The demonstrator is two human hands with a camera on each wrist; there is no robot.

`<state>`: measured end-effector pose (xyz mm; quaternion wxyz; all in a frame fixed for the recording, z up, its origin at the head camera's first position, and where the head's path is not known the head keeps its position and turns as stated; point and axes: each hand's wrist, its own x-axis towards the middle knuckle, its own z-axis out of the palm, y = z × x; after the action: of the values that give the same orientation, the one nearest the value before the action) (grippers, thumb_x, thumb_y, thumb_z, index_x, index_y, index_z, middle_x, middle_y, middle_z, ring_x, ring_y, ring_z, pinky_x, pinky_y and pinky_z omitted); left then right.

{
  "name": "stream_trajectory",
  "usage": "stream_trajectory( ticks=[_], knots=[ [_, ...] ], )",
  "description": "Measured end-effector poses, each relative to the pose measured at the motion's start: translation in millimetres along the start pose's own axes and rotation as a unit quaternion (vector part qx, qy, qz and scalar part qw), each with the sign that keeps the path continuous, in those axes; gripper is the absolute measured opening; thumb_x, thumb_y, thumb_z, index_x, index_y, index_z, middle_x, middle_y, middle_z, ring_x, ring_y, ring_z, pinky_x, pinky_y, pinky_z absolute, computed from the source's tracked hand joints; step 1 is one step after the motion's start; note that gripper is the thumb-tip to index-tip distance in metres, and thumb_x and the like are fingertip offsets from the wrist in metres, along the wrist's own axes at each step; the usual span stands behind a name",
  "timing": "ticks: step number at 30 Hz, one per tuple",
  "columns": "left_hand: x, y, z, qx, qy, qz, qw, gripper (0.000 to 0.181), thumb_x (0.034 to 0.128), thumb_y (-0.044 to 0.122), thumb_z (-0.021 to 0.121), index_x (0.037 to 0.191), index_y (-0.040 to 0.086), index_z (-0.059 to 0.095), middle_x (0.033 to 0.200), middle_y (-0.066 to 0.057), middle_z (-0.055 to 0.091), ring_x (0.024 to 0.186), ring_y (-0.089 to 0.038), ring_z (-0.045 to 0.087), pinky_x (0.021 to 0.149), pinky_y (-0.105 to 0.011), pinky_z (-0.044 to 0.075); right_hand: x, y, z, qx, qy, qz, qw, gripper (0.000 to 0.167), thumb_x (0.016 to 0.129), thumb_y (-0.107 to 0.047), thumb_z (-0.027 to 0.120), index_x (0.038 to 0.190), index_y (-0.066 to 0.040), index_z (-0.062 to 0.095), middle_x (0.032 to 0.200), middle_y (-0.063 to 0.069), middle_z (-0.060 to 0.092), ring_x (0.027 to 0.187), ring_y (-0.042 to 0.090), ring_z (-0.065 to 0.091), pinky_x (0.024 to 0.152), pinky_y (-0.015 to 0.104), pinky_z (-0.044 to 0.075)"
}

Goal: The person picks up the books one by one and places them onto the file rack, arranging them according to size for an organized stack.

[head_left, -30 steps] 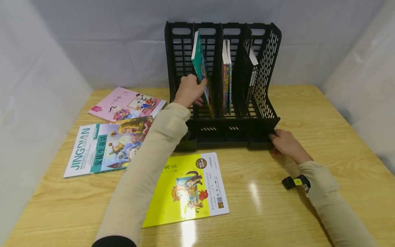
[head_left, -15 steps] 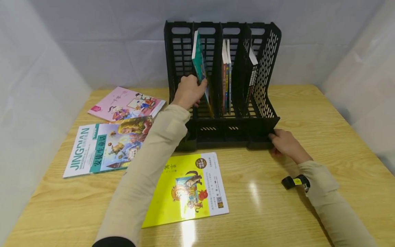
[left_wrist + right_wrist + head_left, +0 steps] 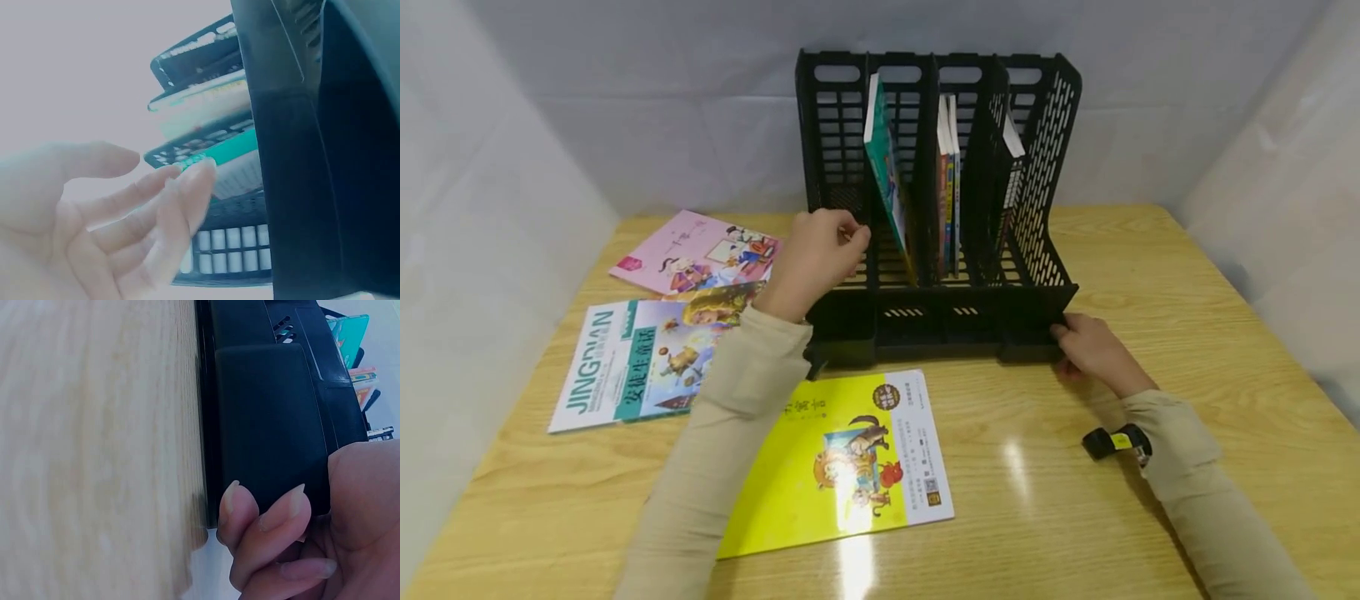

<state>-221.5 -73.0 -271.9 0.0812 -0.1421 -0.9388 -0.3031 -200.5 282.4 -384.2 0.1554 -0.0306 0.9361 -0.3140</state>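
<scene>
A black desktop file rack (image 3: 966,333) with upright compartments stands at the back of the table. In its second compartment from the left, a teal-spined book (image 3: 883,158) leans at a tilt. Left of that book, my left hand (image 3: 820,254) is apart from it and holds nothing; the left wrist view shows its fingers loosely bent, with a gap to the thumb. My right hand (image 3: 1097,350) grips the rack's front right corner, and in the right wrist view its fingers (image 3: 269,537) curl against the black front.
Thin books (image 3: 949,183) stand in the third compartment, and another book (image 3: 1013,158) is in the rightmost one. On the table lie a pink book (image 3: 688,242), a white-and-teal book (image 3: 640,358) and a yellow book (image 3: 820,500). A black strap (image 3: 1116,442) is at the right wrist.
My left hand has let go of the teal-spined book and moved left and down. The book stays leaning in its compartment. My right hand keeps its grip at the rack's corner.
</scene>
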Motion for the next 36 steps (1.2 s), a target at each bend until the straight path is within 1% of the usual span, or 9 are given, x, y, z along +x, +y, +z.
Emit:
stream_trajectory(
  ticks=[6, 11, 14, 18, 21, 25, 27, 32, 36],
  knots=[
    [-41.0, 6.0, 4.6, 0.050, 0.020, 0.052, 0.9972, 0.025, 0.0986, 0.022, 0.053, 0.088, 0.005, 0.068, 0.061, -0.005, 0.057, 0.048, -0.018, 0.047, 0.048, -0.031, 0.039, -1.2, -0.1, -0.4, -0.007, 0.005, -0.001, 1.0000, 0.037, 0.104, -0.020, 0.029, 0.106, 0.009, 0.052, 0.063, 0.007, 0.064, 0.054, 0.019, 0.062, 0.063, 0.034, 0.051],
    [-68.3, 5.9, 9.0, 0.060, -0.015, 0.078, 0.9951, 0.025, 0.0976, 0.021, 0.057, 0.079, 0.006, 0.064, 0.052, -0.001, 0.047, 0.044, -0.014, 0.042, 0.045, -0.028, 0.035, -1.0, -0.6, 0.0, -0.016, 0.010, -0.001, 0.9998, 0.037, 0.103, -0.021, 0.030, 0.103, 0.007, 0.053, 0.061, 0.006, 0.064, 0.052, 0.019, 0.062, 0.065, 0.035, 0.051],
    [-79.4, 0.4, 8.8, 0.056, -0.049, 0.067, 0.9949, 0.027, 0.0973, 0.020, 0.057, 0.074, 0.007, 0.060, 0.050, 0.000, 0.041, 0.042, -0.013, 0.038, 0.043, -0.026, 0.033, -0.5, -0.3, -0.4, -0.019, 0.018, -0.004, 0.9997, 0.037, 0.103, -0.021, 0.030, 0.102, 0.007, 0.054, 0.059, 0.005, 0.063, 0.051, 0.019, 0.062, 0.067, 0.037, 0.051],
    [-88.6, -13.7, 4.6, 0.069, -0.124, 0.021, 0.9896, 0.033, 0.0962, 0.020, 0.059, 0.066, 0.009, 0.053, 0.049, 0.001, 0.037, 0.041, -0.011, 0.034, 0.044, -0.024, 0.030, 0.2, -1.2, -0.8, -0.017, 0.022, -0.008, 0.9996, 0.037, 0.103, -0.020, 0.030, 0.103, 0.007, 0.055, 0.058, 0.004, 0.063, 0.050, 0.019, 0.061, 0.069, 0.039, 0.051],
    [-89.7, -25.2, 0.3, 0.087, -0.213, -0.022, 0.9729, 0.036, 0.0965, 0.021, 0.059, 0.064, 0.009, 0.051, 0.050, 0.002, 0.034, 0.041, -0.010, 0.031, 0.045, -0.023, 0.030, 0.5, -1.8, -0.7, -0.012, 0.019, -0.006, 0.9997, 0.036, 0.103, -0.020, 0.030, 0.104, 0.007, 0.054, 0.059, 0.004, 0.063, 0.050, 0.019, 0.061, 0.064, 0.037, 0.051],
    [-85.4, -39.0, -5.6, 0.118, -0.297, -0.061, 0.9455, 0.030, 0.0957, 0.027, 0.060, 0.074, 0.006, 0.056, 0.058, -0.001, 0.041, 0.048, -0.013, 0.038, 0.050, -0.026, 0.035, 0.4, -0.9, -0.3, -0.011, 0.022, -0.005, 0.9997, 0.036, 0.103, -0.020, 0.030, 0.103, 0.007, 0.055, 0.059, 0.004, 0.063, 0.050, 0.019, 0.061, 0.063, 0.034, 0.050],
    [-83.3, -45.4, -8.8, 0.141, -0.325, -0.063, 0.9329, 0.030, 0.0927, 0.032, 0.064, 0.084, 0.003, 0.058, 0.067, -0.003, 0.048, 0.058, -0.015, 0.044, 0.056, -0.029, 0.040, 0.2, -0.3, -0.1, -0.014, 0.024, -0.006, 0.9996, 0.037, 0.103, -0.020, 0.030, 0.103, 0.007, 0.055, 0.058, 0.004, 0.063, 0.050, 0.019, 0.061, 0.067, 0.036, 0.051],
    [-80.8, -62.7, -17.4, 0.169, -0.386, -0.074, 0.9038, 0.049, 0.0795, 0.046, 0.076, 0.097, 0.004, 0.058, 0.090, -0.009, 0.058, 0.078, -0.022, 0.051, 0.068, -0.036, 0.045, -1.8, -0.9, 0.6, -0.006, 0.018, -0.006, 0.9998, 0.038, 0.104, -0.021, 0.029, 0.105, 0.007, 0.055, 0.058, 0.004, 0.063, 0.050, 0.020, 0.061, 0.079, 0.046, 0.049],
    [-79.3, -75.4, -28.7, 0.153, -0.410, -0.077, 0.8957, 0.050, 0.0765, 0.047, 0.078, 0.105, 0.010, 0.062, 0.109, -0.013, 0.060, 0.089, -0.026, 0.052, 0.073, -0.040, 0.046, -3.5, -2.2, 0.6, 0.004, 0.010, -0.003, 0.9999, 0.040, 0.104, -0.021, 0.028, 0.108, 0.009, 0.054, 0.058, 0.005, 0.062, 0.051, 0.021, 0.061, 0.088, 0.052, 0.044]
  ],
)
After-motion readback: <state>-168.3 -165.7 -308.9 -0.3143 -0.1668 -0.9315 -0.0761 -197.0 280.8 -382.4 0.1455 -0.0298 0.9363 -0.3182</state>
